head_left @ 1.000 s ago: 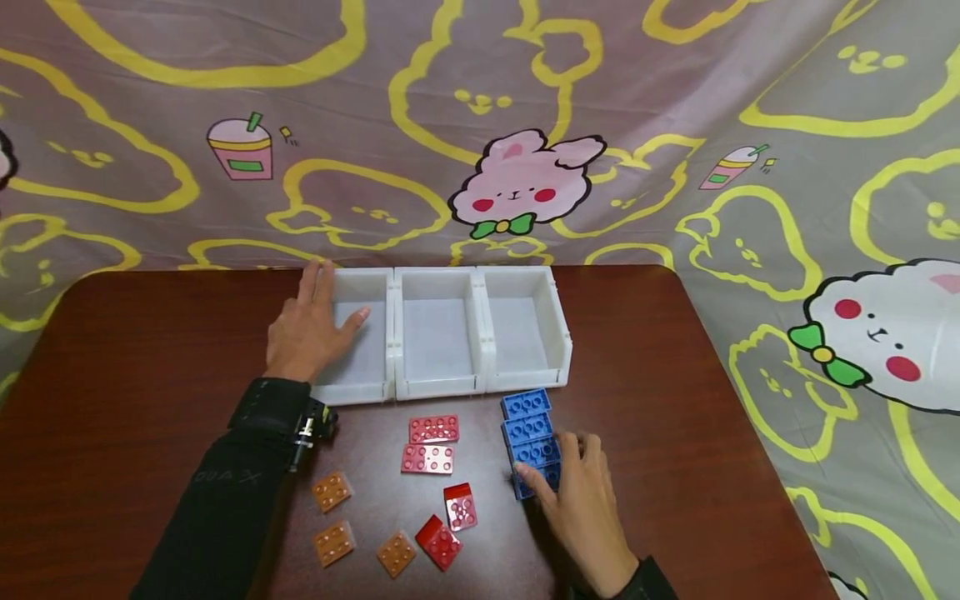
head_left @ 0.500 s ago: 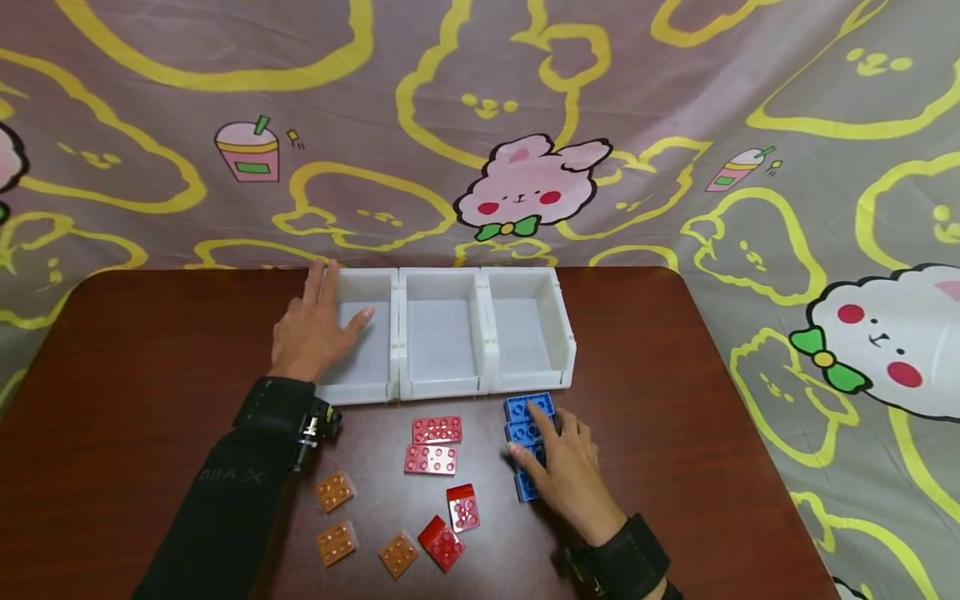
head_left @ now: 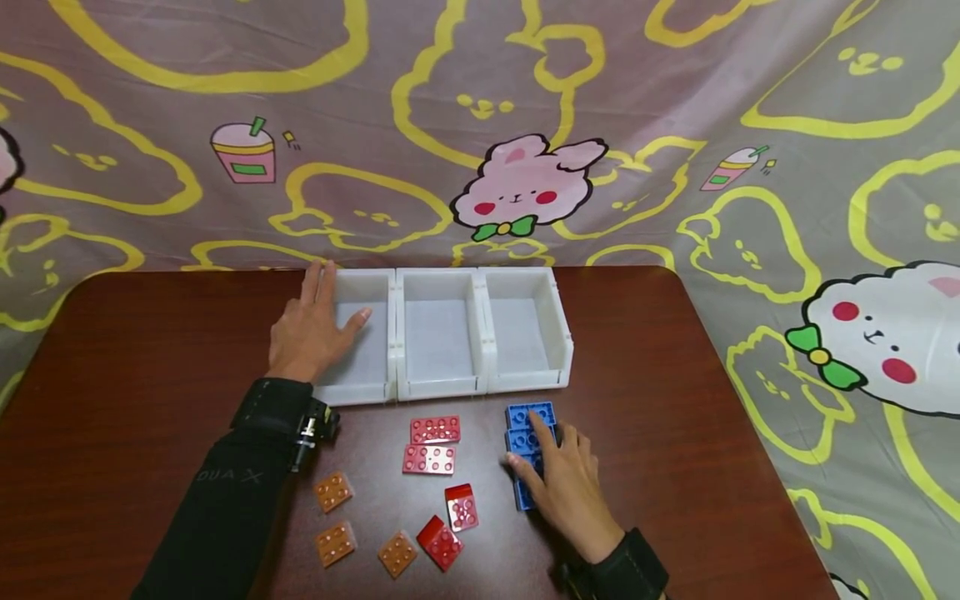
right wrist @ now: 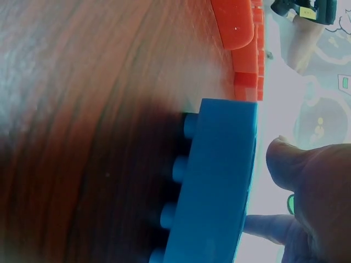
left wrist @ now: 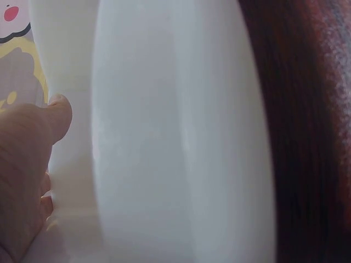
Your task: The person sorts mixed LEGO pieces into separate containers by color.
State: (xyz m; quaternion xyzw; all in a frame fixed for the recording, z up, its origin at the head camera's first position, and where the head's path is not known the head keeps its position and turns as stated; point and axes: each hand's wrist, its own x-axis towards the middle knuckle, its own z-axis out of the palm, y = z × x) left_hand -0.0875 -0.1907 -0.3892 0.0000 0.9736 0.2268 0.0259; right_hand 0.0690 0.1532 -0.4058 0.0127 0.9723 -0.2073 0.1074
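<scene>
In the head view, several blue toy building bricks [head_left: 529, 417] lie in a column, hollow undersides up. Over them is my right hand [head_left: 573, 487], index finger extended onto the bricks and thumb at their left edge. The right wrist view shows the near blue brick [right wrist: 214, 186] with its studs toward the table and the thumb [right wrist: 285, 164] apart from it. My left hand [head_left: 307, 333] rests on the left wall of a white three-compartment bin [head_left: 442, 387], fingers straight and thumb spread over the left compartment. Part of the blue column is hidden under my right hand.
Left of the blue column lie two long red bricks [head_left: 430, 459] and two shorter red bricks [head_left: 440, 543]. Farther left are three orange bricks [head_left: 333, 492]. A patterned cloth [head_left: 360, 192] hangs behind the brown table [head_left: 150, 375].
My right hand has shifted from the near end of the blue column toward its far end, and the column has slid slightly toward me. My left hand stays on the bin.
</scene>
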